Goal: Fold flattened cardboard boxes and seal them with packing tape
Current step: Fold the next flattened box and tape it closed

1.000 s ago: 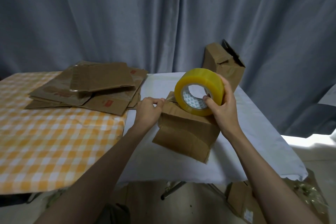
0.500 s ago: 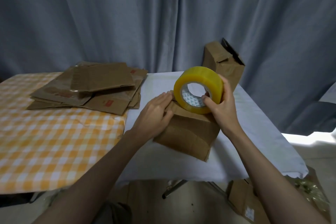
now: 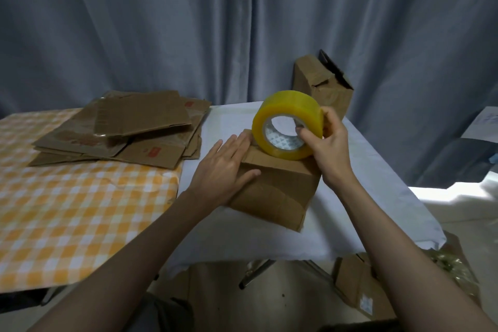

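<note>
Right hand (image 3: 327, 148) grips tape roll (image 3: 288, 124) atop box (image 3: 280, 191); left hand (image 3: 222, 170) presses it.

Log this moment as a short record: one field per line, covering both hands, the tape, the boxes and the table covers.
left hand: flat, fingers straight, pressing the box being sealed
right hand: grips the yellow tape roll, thumb in its core
tape roll: upright on edge on top of the box
flat cardboard stack: on the checked cloth
folded box: at the far edge of the white cloth
</note>
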A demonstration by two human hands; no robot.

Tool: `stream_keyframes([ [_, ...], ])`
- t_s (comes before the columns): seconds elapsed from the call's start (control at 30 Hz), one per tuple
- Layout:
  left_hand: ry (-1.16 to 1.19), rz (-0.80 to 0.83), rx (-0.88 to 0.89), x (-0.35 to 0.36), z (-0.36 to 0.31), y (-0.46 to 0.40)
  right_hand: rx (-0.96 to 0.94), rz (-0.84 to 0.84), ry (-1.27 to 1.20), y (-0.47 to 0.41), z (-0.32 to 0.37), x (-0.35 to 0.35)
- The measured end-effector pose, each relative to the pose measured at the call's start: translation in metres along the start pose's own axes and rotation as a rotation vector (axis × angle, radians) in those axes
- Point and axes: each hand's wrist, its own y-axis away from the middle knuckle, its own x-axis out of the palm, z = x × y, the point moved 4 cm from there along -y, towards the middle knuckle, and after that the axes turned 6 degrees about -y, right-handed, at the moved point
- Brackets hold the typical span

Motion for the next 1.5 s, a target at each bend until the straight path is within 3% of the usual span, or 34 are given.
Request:
stream_keyframes([
  [0.17, -0.004, 0.020, -0.017, 0.003, 0.000, 0.001, 0.012, -0.027, 0.028, -0.006, 0.012, -0.022],
  [0.33, -0.029, 0.023, -0.054, -0.003, -0.004, -0.001, 0.050, 0.058, 0.087, -0.011, 0.013, -0.035],
  [0.5, -0.077, 0.006, -0.065, -0.013, -0.024, -0.006, 0.073, 0.078, 0.015, 0.001, 0.002, -0.033],
  [0.73, 0.045, 0.076, -0.026, -0.005, -0.046, -0.009, 0.140, 0.028, -0.106, 0.012, -0.018, -0.021],
  [1.5, 0.035, 0.153, -0.028, -0.012, -0.045, -0.005, -0.044, -0.137, 0.280, 0.013, 0.019, -0.090],
])
